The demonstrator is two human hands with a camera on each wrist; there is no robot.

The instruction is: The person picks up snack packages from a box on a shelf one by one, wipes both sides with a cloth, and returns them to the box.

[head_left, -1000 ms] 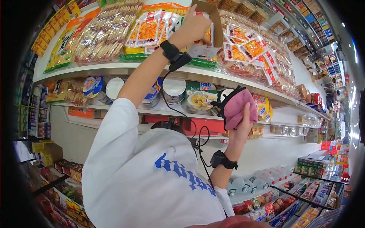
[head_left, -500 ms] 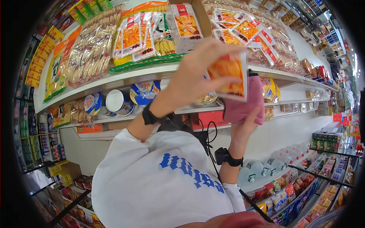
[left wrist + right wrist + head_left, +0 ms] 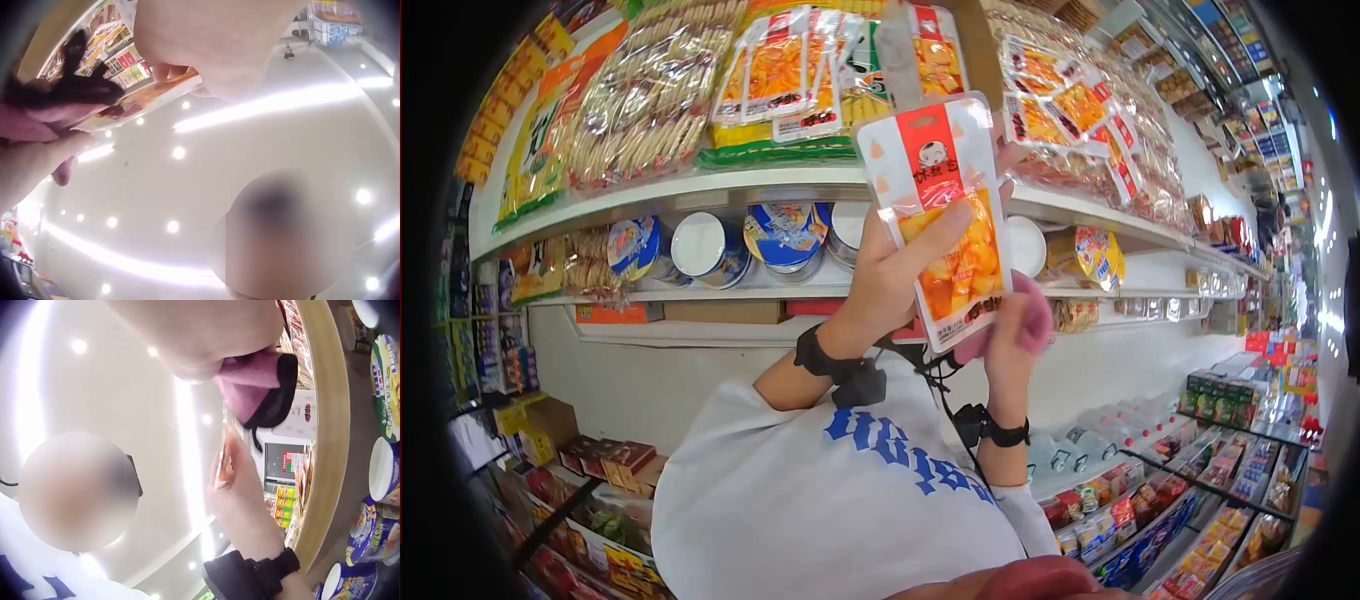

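Note:
An upright, slightly tilted snack packet (image 3: 962,280), with a white and red top and an orange food picture, is in my left hand (image 3: 885,285). The left thumb lies across its front, with the other fingers behind. My right hand (image 3: 1007,350) grips a pink cloth item (image 3: 1037,318) close by the packet's lower right corner. In the right wrist view this pink cloth (image 3: 253,390) has black edging and a short black cord. The packet (image 3: 225,464) shows edge-on there, in the left hand (image 3: 240,494).
Behind the hands, an upper shelf (image 3: 800,183) bears an open cardboard box (image 3: 980,55), loose orange packets (image 3: 775,70) and bagged stick snacks (image 3: 655,95). Instant noodle tubs (image 3: 785,235) line the shelf below. Black cables (image 3: 940,375) hang near the wrists. Water bottles (image 3: 1090,440) lie lower right.
My left hand has come out of the cardboard box with a packet, moving down and right to the right hand. The packet now faces the head camera. The right hand still holds the pink cloth.

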